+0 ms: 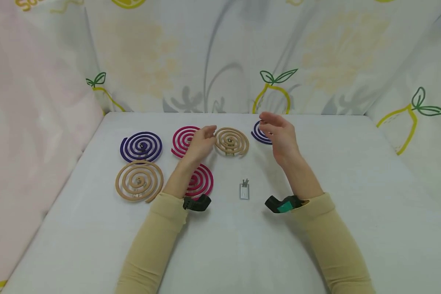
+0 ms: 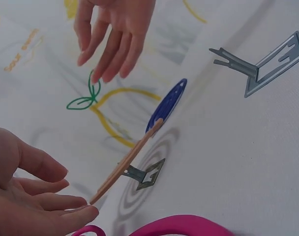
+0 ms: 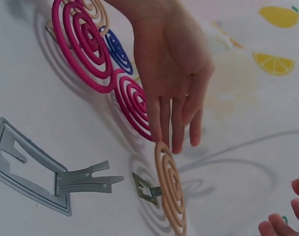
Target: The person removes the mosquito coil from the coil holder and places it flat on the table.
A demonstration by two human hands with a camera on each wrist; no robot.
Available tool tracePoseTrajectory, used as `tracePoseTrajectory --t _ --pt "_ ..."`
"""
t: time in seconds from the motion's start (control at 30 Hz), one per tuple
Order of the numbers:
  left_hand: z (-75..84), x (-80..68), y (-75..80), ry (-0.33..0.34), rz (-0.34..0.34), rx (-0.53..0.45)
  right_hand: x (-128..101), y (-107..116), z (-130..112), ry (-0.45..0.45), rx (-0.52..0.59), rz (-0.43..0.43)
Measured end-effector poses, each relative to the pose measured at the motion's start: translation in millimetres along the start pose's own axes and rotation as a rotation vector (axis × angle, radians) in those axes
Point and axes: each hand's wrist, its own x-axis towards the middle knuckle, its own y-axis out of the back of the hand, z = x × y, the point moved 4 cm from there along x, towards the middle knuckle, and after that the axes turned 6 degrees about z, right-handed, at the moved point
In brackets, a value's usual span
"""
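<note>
My left hand [image 1: 202,143], its fingers loosely extended, is beside a tan mosquito coil [image 1: 232,141] that sits raised on a small metal stand [image 2: 144,177]. Its fingertips are at the coil's rim; whether they touch, I cannot tell. Over at the right, my right hand [image 1: 281,136] hovers with relaxed fingers and nothing in them. It partly covers a dark blue coil [image 1: 256,134] in the head view. Nearer to me lies a bare metal stand [image 1: 244,192] with an upright forked tab, seen larger in the right wrist view.
Left of the hands are another dark blue coil [image 1: 141,147], a second tan coil [image 1: 139,181] and two pink coils, one at the back [image 1: 180,141] and one nearer [image 1: 203,179], partly behind my left arm. A lemon-print cloth [image 1: 235,53] hangs behind the white table [image 1: 235,253].
</note>
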Motion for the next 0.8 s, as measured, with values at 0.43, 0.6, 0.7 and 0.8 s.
tracePoseTrajectory --t 0.43,0.6,0.7,0.8 --pt "-2.9 0.0 -5.8 0.03 -0.005 -0.013 9 -4 30 -0.112 -0.063 -0.039" --pt "-5.3 1.4 -7.2 0.015 -0.003 -0.007 9 -7 39 -0.153 -0.098 -0.075" --pt "-6.6 1.0 -7.4 0.019 -0.001 -0.012 9 -8 44 -0.183 -0.128 -0.096" --pt "-7.2 0.6 -7.5 0.029 -0.002 -0.024 9 -8 48 -0.211 -0.135 -0.111"
